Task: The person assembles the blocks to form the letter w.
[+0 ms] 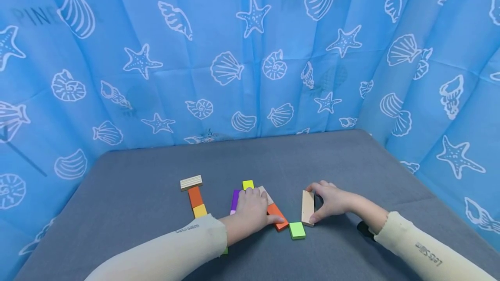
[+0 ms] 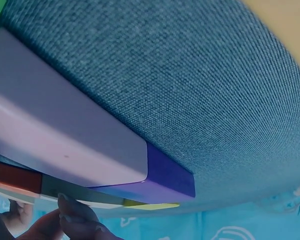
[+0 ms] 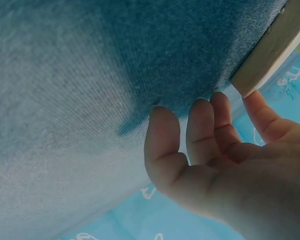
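My right hand (image 1: 332,200) pinches a plain wooden block (image 1: 307,206) end to end, thumb at its near end and a finger at its far end. In the right wrist view, one finger touches the corner of this wooden block (image 3: 272,55); the other fingers (image 3: 162,135) stand apart from it. My left hand (image 1: 250,214) lies over a slanted row, its thumb on the orange block (image 1: 278,218) and its fingers by the beige block (image 1: 266,195). Left of that hand are a purple block (image 1: 235,199) and a lilac block (image 2: 65,120), partly hidden in the head view.
A light green block (image 1: 297,230) lies between the orange and wooden blocks. A yellow block (image 1: 248,184) sits beyond my left hand. Farther left, a ridged wooden block (image 1: 191,182), an orange-red block (image 1: 195,197) and an amber block (image 1: 200,210) form a line on the grey table (image 1: 136,194).
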The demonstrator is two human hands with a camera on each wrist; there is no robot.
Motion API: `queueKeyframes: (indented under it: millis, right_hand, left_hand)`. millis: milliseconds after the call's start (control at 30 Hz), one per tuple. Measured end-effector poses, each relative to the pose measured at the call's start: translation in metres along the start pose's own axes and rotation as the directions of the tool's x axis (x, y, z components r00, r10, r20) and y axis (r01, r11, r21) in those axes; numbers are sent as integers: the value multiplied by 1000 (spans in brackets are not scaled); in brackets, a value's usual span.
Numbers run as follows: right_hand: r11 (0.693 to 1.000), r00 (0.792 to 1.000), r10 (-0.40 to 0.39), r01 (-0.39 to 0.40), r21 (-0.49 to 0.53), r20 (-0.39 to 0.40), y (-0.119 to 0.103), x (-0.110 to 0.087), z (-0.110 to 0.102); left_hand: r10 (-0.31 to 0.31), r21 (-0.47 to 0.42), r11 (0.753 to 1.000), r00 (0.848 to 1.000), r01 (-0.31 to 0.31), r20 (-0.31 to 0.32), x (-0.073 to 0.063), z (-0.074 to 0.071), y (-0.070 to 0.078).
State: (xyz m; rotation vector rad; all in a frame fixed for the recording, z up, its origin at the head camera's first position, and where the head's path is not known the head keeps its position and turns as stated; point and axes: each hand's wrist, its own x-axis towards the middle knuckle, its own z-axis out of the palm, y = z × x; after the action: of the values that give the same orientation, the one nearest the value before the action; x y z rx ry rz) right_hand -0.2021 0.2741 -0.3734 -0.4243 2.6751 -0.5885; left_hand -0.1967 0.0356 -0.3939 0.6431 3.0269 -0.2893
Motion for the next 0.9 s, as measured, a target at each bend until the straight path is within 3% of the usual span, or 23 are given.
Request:
queueKeyframes:
  millis: [400, 900]
  right_hand:
    - [1000, 1000, 1, -1, -25, -7, -1, -1, 2]
    - [1000, 1000, -22, 22, 20, 4, 0, -3, -1]
  left_hand:
    - [10, -24, 1000, 1000, -11, -14, -2, 0, 0]
    - [-7, -48, 999, 1000, 6, -5, -1, -3, 1]
